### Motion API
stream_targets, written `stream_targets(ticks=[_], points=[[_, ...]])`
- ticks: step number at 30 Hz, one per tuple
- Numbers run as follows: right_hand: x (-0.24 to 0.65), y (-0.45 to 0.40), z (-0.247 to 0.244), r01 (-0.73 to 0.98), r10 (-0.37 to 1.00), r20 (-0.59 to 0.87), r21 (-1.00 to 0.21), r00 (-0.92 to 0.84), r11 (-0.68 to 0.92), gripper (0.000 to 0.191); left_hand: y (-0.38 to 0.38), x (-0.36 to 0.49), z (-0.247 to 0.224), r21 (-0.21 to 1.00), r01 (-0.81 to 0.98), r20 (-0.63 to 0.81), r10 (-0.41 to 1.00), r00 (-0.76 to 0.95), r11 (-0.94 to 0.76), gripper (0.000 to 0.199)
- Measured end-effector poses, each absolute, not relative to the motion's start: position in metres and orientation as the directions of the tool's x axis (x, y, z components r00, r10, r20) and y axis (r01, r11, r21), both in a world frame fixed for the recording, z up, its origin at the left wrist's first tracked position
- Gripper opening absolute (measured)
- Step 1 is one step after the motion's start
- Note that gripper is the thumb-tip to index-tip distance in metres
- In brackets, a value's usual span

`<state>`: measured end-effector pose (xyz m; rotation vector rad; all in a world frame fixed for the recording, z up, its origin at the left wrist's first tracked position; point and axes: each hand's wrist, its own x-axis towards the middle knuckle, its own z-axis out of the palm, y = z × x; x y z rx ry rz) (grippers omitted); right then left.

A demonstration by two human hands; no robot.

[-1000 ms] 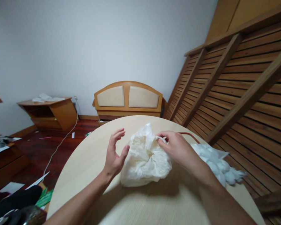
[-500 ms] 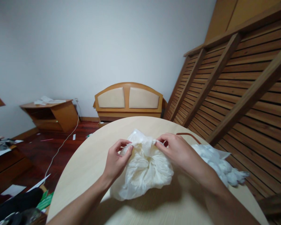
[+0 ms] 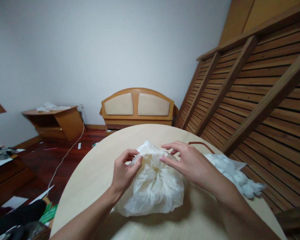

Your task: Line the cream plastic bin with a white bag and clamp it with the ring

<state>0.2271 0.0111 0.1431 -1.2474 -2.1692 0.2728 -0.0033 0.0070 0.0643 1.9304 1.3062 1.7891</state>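
A white plastic bag (image 3: 155,190), gathered and crumpled toward its middle, sits on the round pale table (image 3: 90,186) in front of me. My left hand (image 3: 127,170) pinches the bag's upper left edge between thumb and fingers. At the upper right of the bag is my right hand (image 3: 187,160), its thumb and fingers apart, the thumb tip at or just over the plastic. What the bag contains is hidden.
Beyond my right forearm lies a clear bag of white rounded items (image 3: 237,176), near a thin brown curved strip (image 3: 202,144). Slatted wooden panels (image 3: 252,100) lean along the right. A headboard (image 3: 137,104) stands behind the table; a low desk (image 3: 55,123) is at left.
The fingers of my right hand have come apart and let go of the bag's edge. My left hand keeps its pinch. The bag has sagged slightly lower.
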Motion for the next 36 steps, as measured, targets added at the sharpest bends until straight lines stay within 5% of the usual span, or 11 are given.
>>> stream_targets(ticks=[5,11,16,19,25,31,36], points=[[0.220,0.014,0.138,0.745,0.863,0.327,-0.442,-0.384,0.499,0.015,0.008,-0.006,0.061,0.507,0.502,0.823,0.567,-0.039,-0.701,0.006],[0.230,0.009,0.138,0.880,0.930,0.175,-0.305,-0.323,0.363,0.019,0.015,-0.011,0.056,0.327,0.551,0.900,0.431,0.066,-0.767,0.012],[0.229,0.012,0.130,0.750,0.812,0.390,-0.343,-0.434,0.565,0.044,0.016,-0.012,0.053,0.274,0.571,0.919,0.386,0.083,-0.774,0.013],[0.224,0.013,0.130,0.654,0.732,0.404,-0.337,-0.549,0.677,0.038,0.015,-0.012,0.052,0.217,0.577,0.934,0.339,0.111,-0.787,0.015],[0.230,0.012,0.144,0.663,0.803,0.275,-0.457,-0.529,0.593,0.025,0.011,-0.010,0.052,0.041,0.538,0.933,0.226,0.281,-0.842,0.014],[0.246,0.037,0.138,0.709,0.832,0.427,-0.457,-0.355,0.537,0.017,0.008,-0.006,0.051,-0.014,0.485,0.919,0.180,0.350,-0.874,0.010],[0.249,0.051,0.127,0.641,0.795,0.416,-0.473,-0.442,0.604,0.018,0.006,-0.008,0.050,-0.076,0.422,0.882,0.136,0.450,-0.904,0.014]])
